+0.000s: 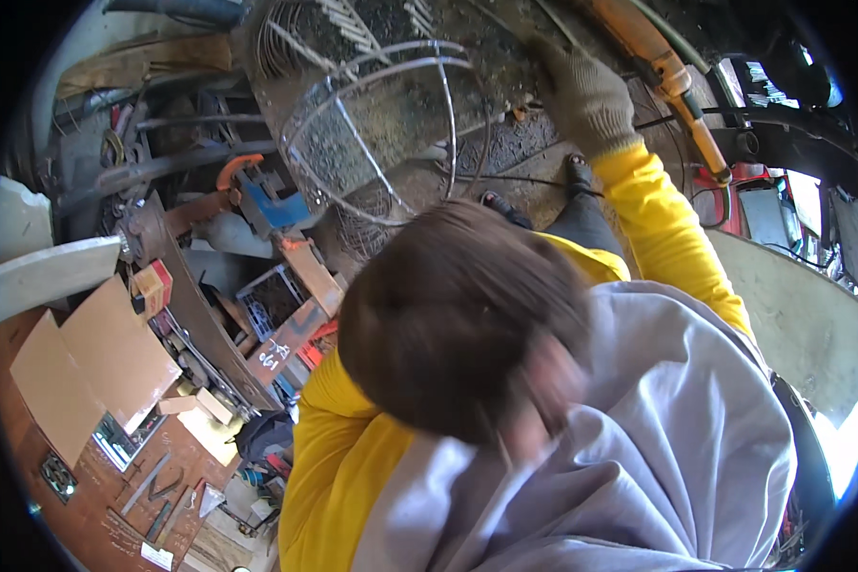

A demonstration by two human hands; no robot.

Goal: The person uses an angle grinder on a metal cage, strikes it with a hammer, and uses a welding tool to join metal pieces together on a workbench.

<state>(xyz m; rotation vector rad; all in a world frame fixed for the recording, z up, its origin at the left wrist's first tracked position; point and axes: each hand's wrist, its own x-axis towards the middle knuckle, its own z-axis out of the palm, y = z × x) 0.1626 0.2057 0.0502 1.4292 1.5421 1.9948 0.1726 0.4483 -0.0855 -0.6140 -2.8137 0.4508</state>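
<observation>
Neither my left hand nor my right hand shows. A person in yellow sleeves [653, 210] and a grey garment [658, 429] fills the middle and lower part of the view, brown hair [439, 315] toward me. That person's right hand wears a grey knit glove [586, 100] and reaches to the edge of a dark, worn work surface [400, 124]. Its fingertips blend into the dark background, so its grip is unclear. The person's other hand is hidden. On and over the surface stands a rounded shiny wire frame [362, 143], left of the glove.
An orange power tool [639, 43] lies beyond the glove. Metal rods [348, 24] rest on the work surface. Left are an orange-and-blue tool [267, 195], opened cardboard [105, 362] and a brown table [95, 505] with hand tools. A greenish panel [786, 305] leans at right.
</observation>
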